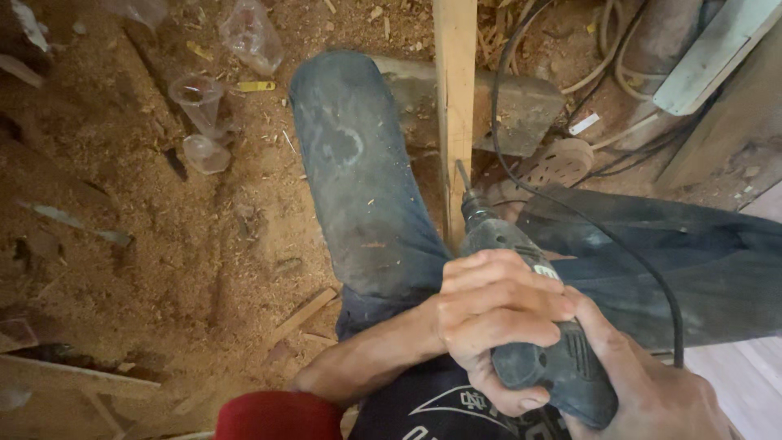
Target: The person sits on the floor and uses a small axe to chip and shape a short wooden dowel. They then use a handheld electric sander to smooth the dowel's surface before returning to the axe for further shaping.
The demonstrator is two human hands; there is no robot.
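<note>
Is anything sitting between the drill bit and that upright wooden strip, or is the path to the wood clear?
Nothing visible stands between them. The drill, held by the left hand and the right hand, points its bit right beside the wooden strip. The black cord runs off to the right, clear of the bit.

drill bit tip [461,173] hidden behind wooden strip [454,98]

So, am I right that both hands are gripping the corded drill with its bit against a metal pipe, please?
Not quite: in the head view the left hand and right hand do grip the corded drill, but its bit meets a wooden strip, not a metal pipe.
</note>
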